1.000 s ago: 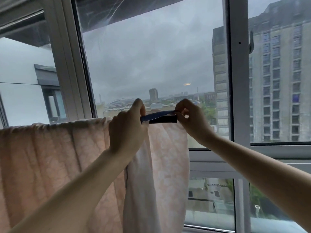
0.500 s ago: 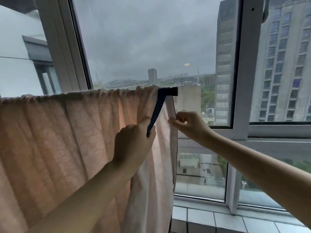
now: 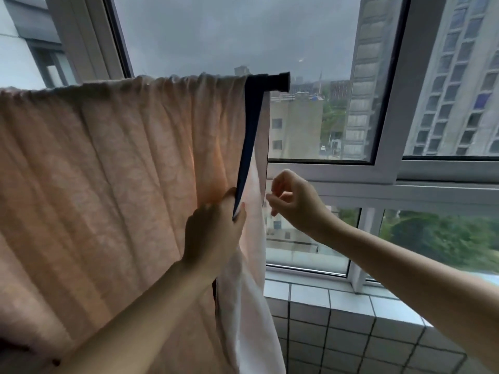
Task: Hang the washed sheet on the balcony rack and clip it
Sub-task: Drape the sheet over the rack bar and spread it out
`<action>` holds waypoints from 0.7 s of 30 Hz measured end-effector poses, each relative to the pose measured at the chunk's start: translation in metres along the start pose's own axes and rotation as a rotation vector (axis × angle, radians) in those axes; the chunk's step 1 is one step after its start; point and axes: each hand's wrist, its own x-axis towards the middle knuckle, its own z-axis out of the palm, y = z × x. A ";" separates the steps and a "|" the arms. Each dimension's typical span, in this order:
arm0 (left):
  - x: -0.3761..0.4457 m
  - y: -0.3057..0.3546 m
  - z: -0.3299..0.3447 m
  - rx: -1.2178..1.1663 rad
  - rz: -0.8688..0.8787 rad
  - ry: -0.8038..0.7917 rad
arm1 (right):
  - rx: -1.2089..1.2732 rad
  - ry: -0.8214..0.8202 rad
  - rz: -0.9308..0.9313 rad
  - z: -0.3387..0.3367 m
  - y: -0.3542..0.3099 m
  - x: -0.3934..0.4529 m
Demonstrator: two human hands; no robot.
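We see the sheet (image 3: 108,171) draped over the rod (image 3: 272,81), filling the frame from nine o'clock to centre (pink, gathered in folds along the top). At centre our left hand (image 3: 213,233) pinches the lower end of the dark strap (image 3: 249,141) that hangs from the rod. Toward three o'clock our right hand (image 3: 293,201) hovers just beside the sheet's edge, fingers loosely curled, holding nothing.

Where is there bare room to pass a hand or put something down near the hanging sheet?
Free: the air right of the sheet, between the rod end and the tiled ledge, whose top is bare. Crowded: the sheet's right edge, where the left hand pinches the blue strap, right hand beside it.
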 end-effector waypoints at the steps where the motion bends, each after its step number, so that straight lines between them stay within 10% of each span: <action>1: -0.007 -0.002 0.003 -0.014 -0.013 -0.014 | 0.026 0.021 -0.012 0.002 -0.004 -0.002; 12: -0.066 -0.029 -0.001 -0.021 -0.026 0.015 | 0.005 -0.051 -0.013 0.040 -0.039 -0.017; 17: -0.043 -0.052 -0.017 -0.146 -0.311 0.255 | 0.028 0.033 -0.025 0.050 -0.038 -0.018; 21: -0.024 -0.071 -0.021 -0.341 -0.653 0.060 | 0.011 0.074 0.014 0.059 -0.039 -0.021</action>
